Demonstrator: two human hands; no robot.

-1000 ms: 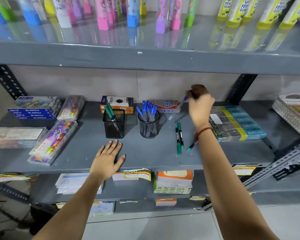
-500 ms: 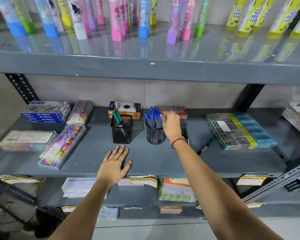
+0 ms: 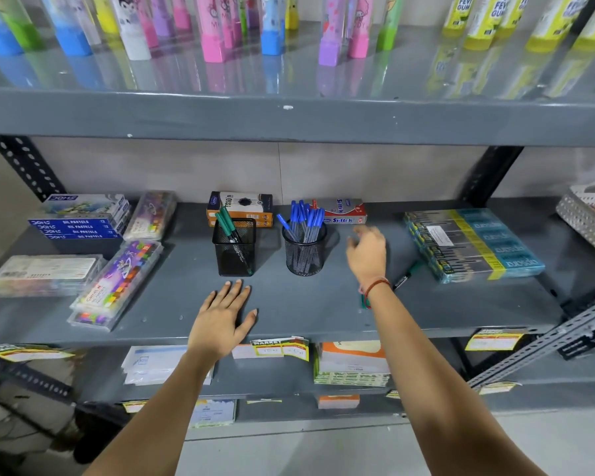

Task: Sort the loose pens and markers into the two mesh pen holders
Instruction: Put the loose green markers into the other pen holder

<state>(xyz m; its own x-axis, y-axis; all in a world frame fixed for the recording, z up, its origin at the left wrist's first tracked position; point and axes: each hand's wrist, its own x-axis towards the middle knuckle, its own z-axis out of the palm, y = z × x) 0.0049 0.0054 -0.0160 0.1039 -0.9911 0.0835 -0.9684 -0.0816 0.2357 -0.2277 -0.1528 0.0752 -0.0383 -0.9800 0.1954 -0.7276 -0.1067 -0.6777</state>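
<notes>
Two black mesh holders stand mid-shelf. The square holder (image 3: 234, 249) has a few green markers leaning in it. The round holder (image 3: 304, 250) is packed with several blue-capped pens. My right hand (image 3: 367, 254) hovers just right of the round holder, fingers apart, holding nothing. Loose green markers (image 3: 364, 302) lie on the shelf under my right wrist, mostly hidden by it. A black-tipped marker (image 3: 403, 279) lies just right of that wrist. My left hand (image 3: 222, 319) rests flat on the shelf in front of the square holder, fingers spread.
Crayon and pastel boxes (image 3: 83, 223) sit at the left, a teal pack (image 3: 474, 247) at the right, two small boxes (image 3: 243, 207) behind the holders. A white basket (image 3: 589, 214) is at far right. The upper shelf's edge (image 3: 289, 115) hangs overhead.
My right hand carried a blue pen to the round holder, let it go there, and has pulled back to the right with nothing in it. My left hand stayed flat on the shelf.
</notes>
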